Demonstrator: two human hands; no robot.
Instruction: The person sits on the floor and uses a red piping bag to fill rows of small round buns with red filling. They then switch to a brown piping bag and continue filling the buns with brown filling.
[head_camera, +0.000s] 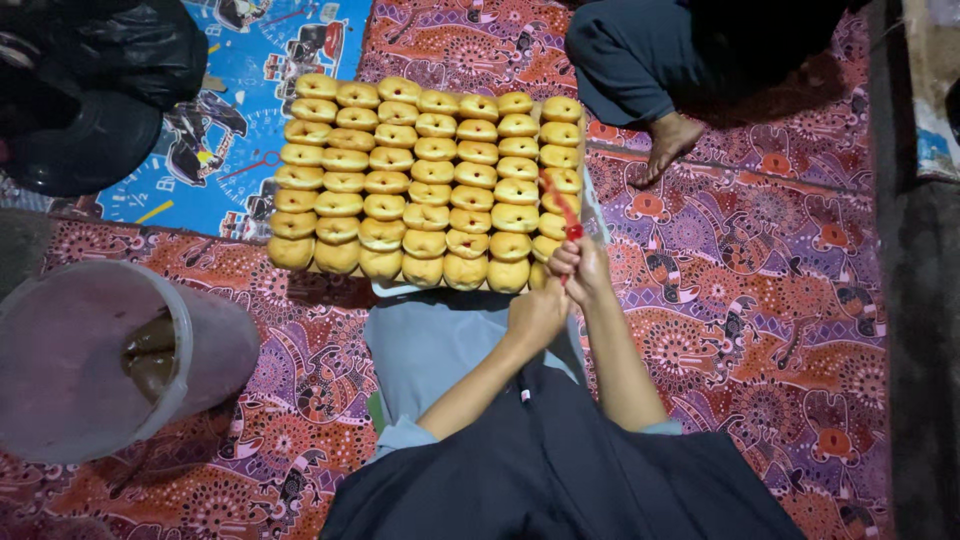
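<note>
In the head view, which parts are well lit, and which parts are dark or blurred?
Head view: the buns are brightly lit and sharp; both hands, left and right, slightly soft; the bucket is dim; corners fall into shadow; no strong glare.

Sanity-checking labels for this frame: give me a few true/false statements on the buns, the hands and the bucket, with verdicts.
1. The buns lie in neat rows on a tray. True.
2. The right hand holds a red tool over the tray's right edge. True.
3. The left hand rests on the bucket. False: it is at the tray's near right corner, next to the right hand, far from the bucket.
4. The bucket stands to the right of the tray. False: it stands at the lower left, with brown filling inside.
5. Another person's bare foot rests on the patterned mat beyond the tray. True.
</note>
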